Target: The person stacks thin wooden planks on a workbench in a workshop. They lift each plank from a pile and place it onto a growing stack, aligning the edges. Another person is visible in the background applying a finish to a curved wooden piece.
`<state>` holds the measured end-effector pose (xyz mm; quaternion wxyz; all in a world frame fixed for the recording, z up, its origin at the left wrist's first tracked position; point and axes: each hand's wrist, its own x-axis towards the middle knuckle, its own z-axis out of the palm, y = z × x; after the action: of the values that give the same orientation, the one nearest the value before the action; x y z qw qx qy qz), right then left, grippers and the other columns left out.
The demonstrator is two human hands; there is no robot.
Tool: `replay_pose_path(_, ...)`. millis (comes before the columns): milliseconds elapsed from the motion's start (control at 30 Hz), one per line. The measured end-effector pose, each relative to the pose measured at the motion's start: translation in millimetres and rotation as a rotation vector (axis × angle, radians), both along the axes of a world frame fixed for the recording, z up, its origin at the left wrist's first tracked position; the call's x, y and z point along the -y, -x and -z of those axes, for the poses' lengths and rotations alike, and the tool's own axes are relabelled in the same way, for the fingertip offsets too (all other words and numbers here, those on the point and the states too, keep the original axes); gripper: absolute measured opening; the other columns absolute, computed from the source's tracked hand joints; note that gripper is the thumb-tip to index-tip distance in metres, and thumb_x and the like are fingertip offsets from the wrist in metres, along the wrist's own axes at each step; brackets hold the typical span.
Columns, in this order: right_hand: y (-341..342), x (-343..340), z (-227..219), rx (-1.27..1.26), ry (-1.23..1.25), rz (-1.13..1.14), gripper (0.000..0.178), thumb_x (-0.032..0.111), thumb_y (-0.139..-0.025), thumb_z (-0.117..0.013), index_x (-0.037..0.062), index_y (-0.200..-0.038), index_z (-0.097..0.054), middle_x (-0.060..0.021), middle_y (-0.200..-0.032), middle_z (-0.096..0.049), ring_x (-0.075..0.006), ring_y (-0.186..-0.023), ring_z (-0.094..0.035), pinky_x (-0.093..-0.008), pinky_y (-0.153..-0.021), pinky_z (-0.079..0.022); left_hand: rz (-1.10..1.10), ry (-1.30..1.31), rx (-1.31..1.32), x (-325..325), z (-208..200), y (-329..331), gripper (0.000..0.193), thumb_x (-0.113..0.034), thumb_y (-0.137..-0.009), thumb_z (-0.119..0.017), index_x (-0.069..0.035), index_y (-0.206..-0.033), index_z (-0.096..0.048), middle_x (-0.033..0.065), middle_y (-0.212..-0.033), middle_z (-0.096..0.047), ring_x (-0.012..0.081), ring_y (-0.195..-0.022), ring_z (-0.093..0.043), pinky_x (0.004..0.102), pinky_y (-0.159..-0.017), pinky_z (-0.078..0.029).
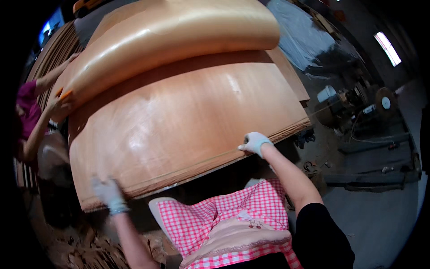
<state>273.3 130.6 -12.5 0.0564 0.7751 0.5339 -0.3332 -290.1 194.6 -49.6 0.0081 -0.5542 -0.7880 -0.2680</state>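
Observation:
A wide stack of thin reddish-brown wood veneer sheets [179, 112] lies in front of me, its layered edge facing my body. My right hand [258, 144], in a pale work glove, is closed at the front edge right of the middle, thumb and fingers pinching the top sheet's rim. Over the front left corner is my left hand [109, 193], also gloved; motion smears its fingers. Across the far half of the stack, a large veneer sheet is bent over into a roll [179, 38]. A thin pale line runs along the front edge.
At the left, a co-worker in a purple top [27, 107] has both hands by the roll's end, one with something orange. Machinery with a round wheel [385, 102] and a white bucket [326, 93] stand right. Clear plastic sheeting [302, 33] lies behind. Wood scraps [89, 251] litter the lower left.

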Motion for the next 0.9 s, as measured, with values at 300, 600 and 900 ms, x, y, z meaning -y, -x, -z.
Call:
replay_pose_path(300, -27, 22, 2, -0.128, -0.118, -0.045, 0.035, 0.036, -0.082, -0.064, 0.0054, -0.097, -0.071, -0.0199, -0.099, -0.069, -0.0345, -0.093, -0.066, -0.0429, -0.085, -0.051, 0.661, 0.365, -0.077, 49, -3, -330, 0.105, -0.045, -0.071, -0.075, 0.003, -0.148, -0.023, 0.0252, -0.153, -0.024, 0.0374, -0.144, -0.019, 0.048, -0.118, -0.013)
replay_pose_path(600, -315, 76, -33, 0.196, -0.154, 0.135, 0.028, 0.025, -0.088, -0.059, 0.0103, -0.109, -0.069, -0.0176, -0.111, -0.066, -0.0344, -0.104, -0.063, -0.0431, -0.091, -0.049, 0.622, 0.426, -0.089, 40, 2, -309, 0.107, -0.042, -0.068, -0.077, 0.0, -0.15, -0.022, 0.0235, -0.155, -0.021, 0.036, -0.145, -0.017, 0.046, -0.119, -0.011)
replay_pose_path(900, -374, 79, 24, 0.185, -0.15, 0.479, 0.042, 0.027, -0.084, -0.064, 0.0005, -0.117, -0.062, -0.0215, -0.118, -0.063, -0.0367, -0.112, -0.058, -0.0413, -0.095, -0.046, 0.567, 0.443, -0.121, 49, -11, -303, 0.104, -0.035, -0.065, -0.08, -0.002, -0.149, -0.027, 0.0231, -0.155, -0.022, 0.0376, -0.144, -0.019, 0.0477, -0.118, -0.013)
